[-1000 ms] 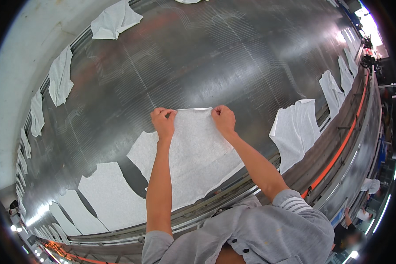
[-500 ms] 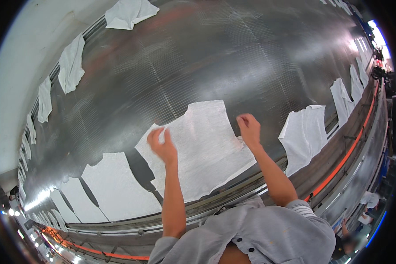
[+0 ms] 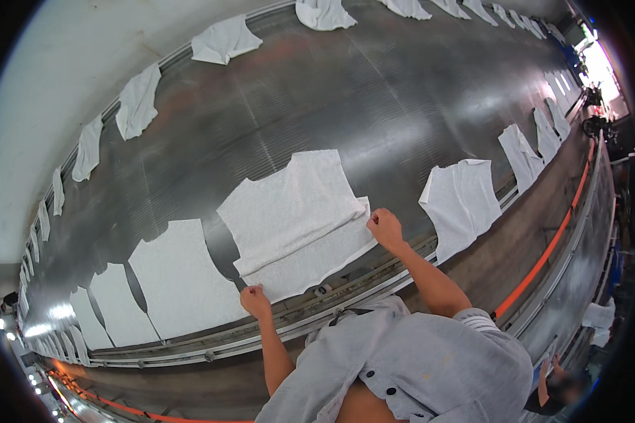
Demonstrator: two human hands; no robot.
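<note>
In front of me a white garment-shaped fabric panel lies on the dark metal table. A ridge or fold runs across its lower part, with a strip of cloth showing on the near side. At the near left corner of the panel, my left hand has its fingers pinched on the cloth edge. My right hand is closed at the right edge, its fingertips on the cloth there. The fingers' exact hold is small in view.
Flat white panels lie to the left along the near edge; a creased panel lies to the right. More cloth pieces hang along the far edge. A metal rail and an orange bar run near me. Another person is at lower right.
Both hands have come down toward me, the left to the panel's near left corner and the right to its right edge. The ridge across the panel shows more sharply. The view has shifted.
</note>
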